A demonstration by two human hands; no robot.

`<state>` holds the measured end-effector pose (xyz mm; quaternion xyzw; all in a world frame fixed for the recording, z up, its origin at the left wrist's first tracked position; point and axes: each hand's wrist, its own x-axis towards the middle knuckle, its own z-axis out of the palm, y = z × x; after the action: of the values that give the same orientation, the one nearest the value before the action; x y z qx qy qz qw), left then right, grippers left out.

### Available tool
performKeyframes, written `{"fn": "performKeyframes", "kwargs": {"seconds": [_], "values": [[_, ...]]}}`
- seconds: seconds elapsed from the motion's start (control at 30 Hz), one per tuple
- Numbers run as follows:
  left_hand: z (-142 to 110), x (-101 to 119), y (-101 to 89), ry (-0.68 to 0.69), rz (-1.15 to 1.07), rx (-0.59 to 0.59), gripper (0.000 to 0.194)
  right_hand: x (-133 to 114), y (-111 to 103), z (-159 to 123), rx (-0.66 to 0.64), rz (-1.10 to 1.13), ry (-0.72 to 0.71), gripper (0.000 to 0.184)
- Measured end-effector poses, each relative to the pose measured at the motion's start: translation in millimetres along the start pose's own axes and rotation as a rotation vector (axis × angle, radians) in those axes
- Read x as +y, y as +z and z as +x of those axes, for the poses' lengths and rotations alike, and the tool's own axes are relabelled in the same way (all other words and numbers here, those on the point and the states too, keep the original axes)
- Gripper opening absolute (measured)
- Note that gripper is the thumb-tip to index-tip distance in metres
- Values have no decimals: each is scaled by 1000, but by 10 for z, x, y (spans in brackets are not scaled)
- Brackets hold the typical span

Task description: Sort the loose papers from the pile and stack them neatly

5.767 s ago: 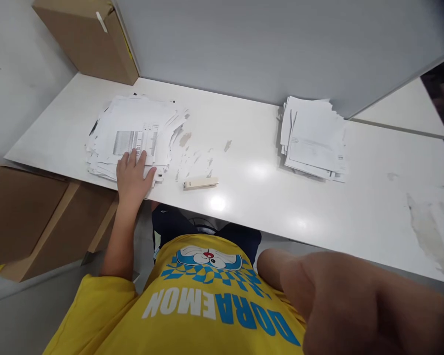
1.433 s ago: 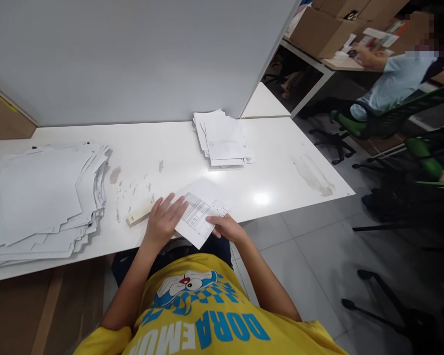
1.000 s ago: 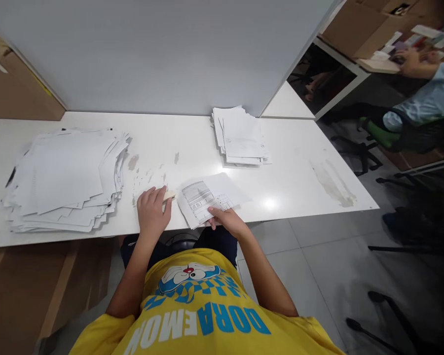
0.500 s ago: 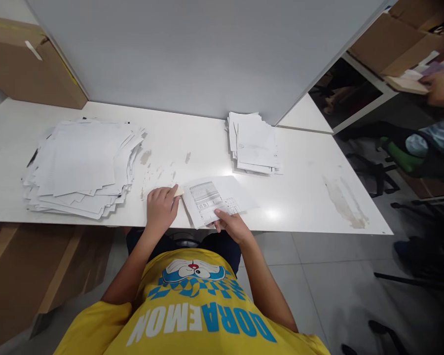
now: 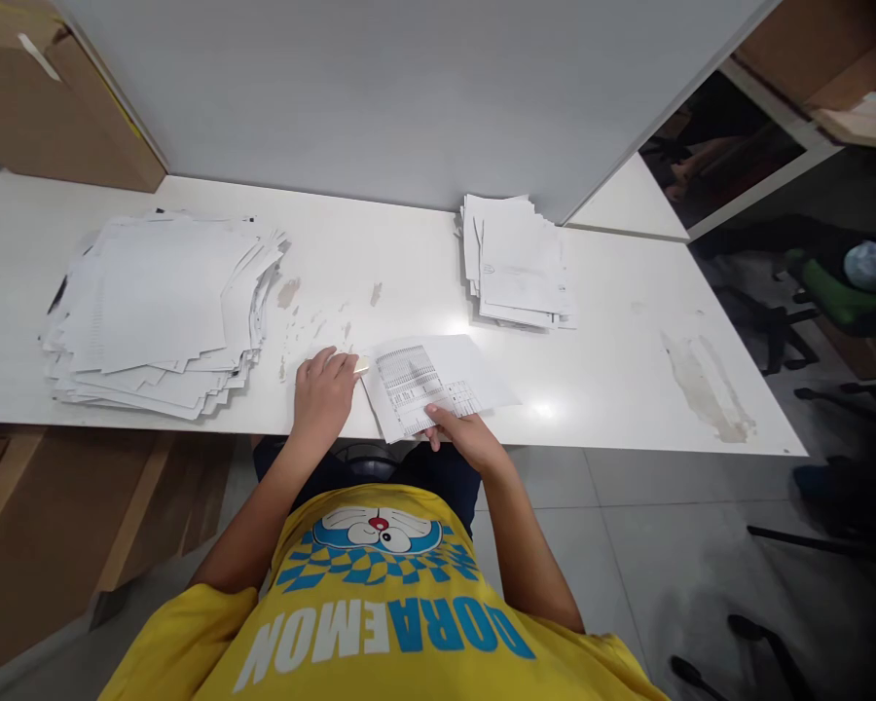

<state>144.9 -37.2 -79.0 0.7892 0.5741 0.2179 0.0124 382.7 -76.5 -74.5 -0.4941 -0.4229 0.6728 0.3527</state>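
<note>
From where I stand, the printed papers (image 5: 411, 375) lie at the near edge of the white table (image 5: 416, 263), between the person's two hands. The right hand (image 5: 468, 438) pinches them at their near side, thumb on top and fingers tucked beneath. They look light and limp, likely to bend, slide over one another and crease under a hard squeeze; a flat pinch near an edge, clear of the corners, should suit them best.

The left hand (image 5: 326, 397) is curled over a cream stapler (image 5: 363, 365), only one end poking out just beside the papers' left edge. I can't tell how tight that grip is. The stapler should be stiff, somewhat heavier and rather smooth, so it's best held around the middle of its body. A ragged paper stack (image 5: 161, 292) sits off to the left, a smaller pile (image 5: 518, 263) near the partition (image 5: 409, 97).
</note>
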Motion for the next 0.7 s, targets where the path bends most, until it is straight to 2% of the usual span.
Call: {"fn": "performKeyframes", "kwargs": {"seconds": [0.13, 0.27, 0.33, 0.4, 0.47, 0.53, 0.57, 0.67, 0.7], "values": [[15, -46, -27, 69, 48, -9, 32, 3, 19, -13, 14, 2, -10, 37], [9, -148, -35, 132, 39, 60, 31, 74, 83, 6, 25, -4, -82, 37], [5, -191, -26, 140, 15, 84, 31, 117, 102, 30, 94, 29, -115, 33], [-4, -209, -22, 128, -4, 94, 33, 121, 69, 41, 253, 75, -170, 21], [-13, -203, -26, 121, -14, 88, 36, 55, -53, 24, 411, 93, -230, 20], [-16, -190, -30, 115, -19, 73, 38, -93, -277, -21, 436, 56, -274, 26], [-14, -185, -31, 109, -23, 66, 39, -195, -419, -51, 395, 20, -296, 28], [0, -185, -30, 94, -45, 57, 38, -570, -872, -136, 134, -170, -397, 31], [3, -188, -31, 92, -55, 58, 38, -706, -1007, -148, 88, -232, -439, 30]]}}
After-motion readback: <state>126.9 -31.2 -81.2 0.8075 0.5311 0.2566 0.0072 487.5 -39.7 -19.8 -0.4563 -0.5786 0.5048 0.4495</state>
